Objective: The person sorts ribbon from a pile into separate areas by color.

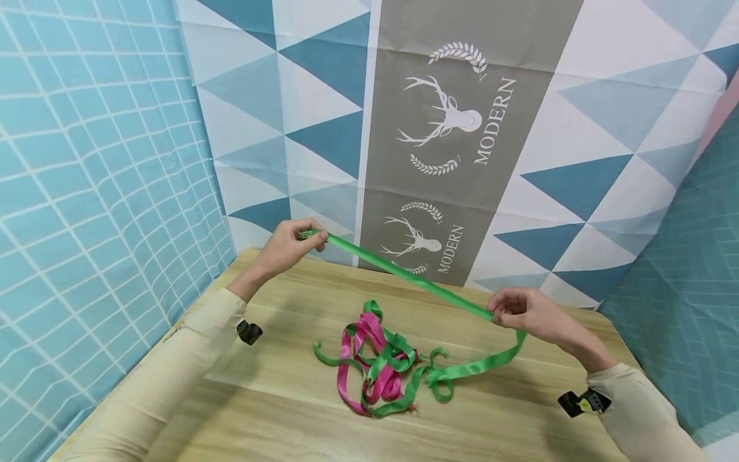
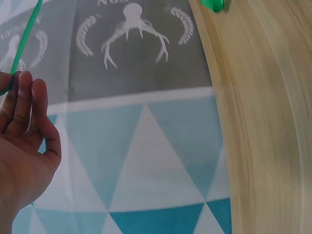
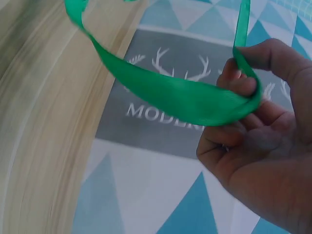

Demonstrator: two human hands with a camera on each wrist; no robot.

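Observation:
A green ribbon (image 1: 404, 274) is stretched taut in the air above a wooden table (image 1: 288, 398). My left hand (image 1: 287, 245) pinches its far end at the upper left. My right hand (image 1: 522, 311) pinches it lower right; from there the ribbon loops down to the table. In the right wrist view the green ribbon (image 3: 170, 95) bends round the fingertips (image 3: 243, 85) of my right hand (image 3: 263, 141). In the left wrist view the ribbon (image 2: 24, 41) runs thin past my left hand's fingers (image 2: 24, 97). A tangle of pink and green ribbons (image 1: 378, 359) lies on the table between my hands.
A patterned cloth backdrop (image 1: 462, 128) with deer prints and triangles hangs behind the table. Blue grid-patterned walls (image 1: 86, 160) stand at left and right. Bare wood lies in front of the ribbon pile.

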